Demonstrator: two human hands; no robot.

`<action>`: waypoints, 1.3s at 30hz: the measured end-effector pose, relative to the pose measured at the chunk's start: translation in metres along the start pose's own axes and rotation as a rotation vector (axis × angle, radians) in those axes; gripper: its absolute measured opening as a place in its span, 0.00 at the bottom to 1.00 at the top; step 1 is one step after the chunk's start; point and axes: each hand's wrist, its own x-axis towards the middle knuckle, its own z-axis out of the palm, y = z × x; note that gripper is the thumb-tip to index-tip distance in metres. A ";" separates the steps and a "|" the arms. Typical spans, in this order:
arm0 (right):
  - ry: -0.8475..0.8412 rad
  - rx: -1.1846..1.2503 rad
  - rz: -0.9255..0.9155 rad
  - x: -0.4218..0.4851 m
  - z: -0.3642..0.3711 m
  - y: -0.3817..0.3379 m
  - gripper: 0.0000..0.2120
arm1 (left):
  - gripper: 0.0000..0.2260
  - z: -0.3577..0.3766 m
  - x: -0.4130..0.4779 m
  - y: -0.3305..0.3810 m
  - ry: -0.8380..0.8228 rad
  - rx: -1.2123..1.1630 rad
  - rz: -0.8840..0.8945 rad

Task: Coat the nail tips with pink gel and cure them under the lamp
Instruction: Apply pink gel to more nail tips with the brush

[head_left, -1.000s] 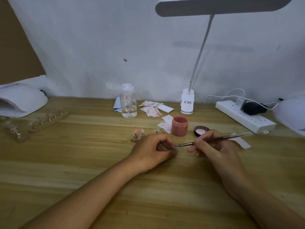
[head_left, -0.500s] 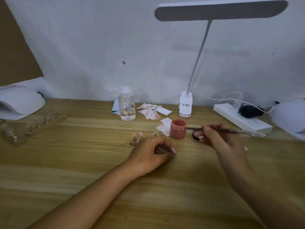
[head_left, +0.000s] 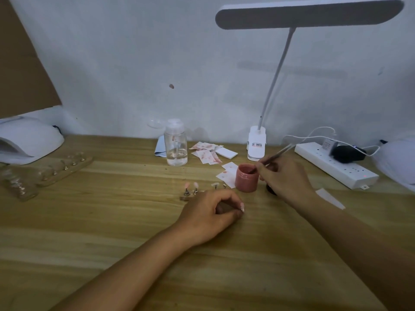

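An open jar of pink gel (head_left: 246,178) stands on the wooden table. My right hand (head_left: 281,176) grips a thin brush (head_left: 275,156) whose tip dips into the jar. My left hand (head_left: 210,213) rests on the table in front of the jar and pinches a small nail tip (head_left: 242,207) between thumb and forefinger. Just behind it a small holder (head_left: 190,191) carries two pink-coated nail tips, with two more tips (head_left: 217,185) to its right. A white curing lamp (head_left: 27,140) sits at the far left.
A clear pump bottle (head_left: 176,145), stained paper wipes (head_left: 207,152) and a desk lamp base (head_left: 257,143) stand behind the jar. A power strip (head_left: 336,164) lies at the right, another white device (head_left: 397,162) at the far right. Clear tip stands (head_left: 45,173) lie at left.
My right hand has moved the brush from the nail tip in my left hand back to the jar and dipped its tip in. My left hand has stayed put.
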 end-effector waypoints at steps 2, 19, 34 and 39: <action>0.013 0.039 -0.004 -0.001 -0.001 -0.002 0.06 | 0.08 0.000 0.000 0.000 -0.001 0.010 -0.003; -0.124 0.725 -0.001 -0.091 -0.022 0.008 0.04 | 0.05 0.001 0.001 0.001 0.054 0.025 0.003; -0.204 0.536 -0.003 -0.096 -0.023 -0.001 0.02 | 0.07 0.002 0.003 -0.001 0.078 0.028 -0.011; -0.217 0.547 0.000 -0.096 -0.023 -0.001 0.03 | 0.06 0.003 0.003 -0.001 0.079 0.031 -0.008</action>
